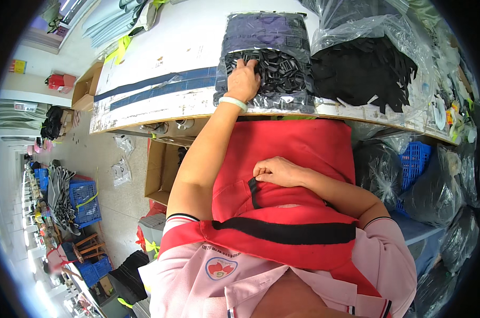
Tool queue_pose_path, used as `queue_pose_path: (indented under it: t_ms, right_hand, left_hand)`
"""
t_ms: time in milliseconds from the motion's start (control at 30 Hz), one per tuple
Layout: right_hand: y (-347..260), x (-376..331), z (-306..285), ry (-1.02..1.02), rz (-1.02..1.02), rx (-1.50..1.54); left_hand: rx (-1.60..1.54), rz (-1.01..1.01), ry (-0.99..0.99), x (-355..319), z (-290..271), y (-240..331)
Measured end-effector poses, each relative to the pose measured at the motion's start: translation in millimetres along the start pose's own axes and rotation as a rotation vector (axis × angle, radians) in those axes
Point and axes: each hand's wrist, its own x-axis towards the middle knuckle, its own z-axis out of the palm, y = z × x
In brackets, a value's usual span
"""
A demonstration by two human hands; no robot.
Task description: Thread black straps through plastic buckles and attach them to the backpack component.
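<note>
On the white table lies a grey plastic bag [266, 32], its mouth spread around a heap of small black plastic buckles [285, 71]. My left hand [243, 80], with a pale bangle at its wrist, reaches into that heap. Its fingers are bent down among the buckles, and what they grip is hidden. My right hand [278, 171] is closed in front of the red apron [298, 140], thumb and fingers pinching a short black strap [254, 193] that hangs down against the apron.
Beside the bag, a pile of black fabric pieces [364, 71] lies partly in clear plastic. Dark blue strips [166, 87] run along the table [160, 114]. A cardboard box [158, 169] stands below its edge. Blue crates [414, 159] and filled plastic bags [377, 167] crowd the right.
</note>
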Motion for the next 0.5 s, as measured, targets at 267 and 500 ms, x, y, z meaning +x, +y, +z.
queue_pose_path:
  t_ms: [267, 500]
  right_hand:
    - [2.6, 0.7, 1.5, -0.001, -0.009, 0.011]
    - [19.6, 0.6, -15.6, 0.204, -0.04, 0.2]
  left_hand:
    - [-0.57, -0.149, 0.134, 17.5, -4.1, -21.3]
    - [-1.802, -0.428, -0.163, 13.1, -28.1, -23.9]
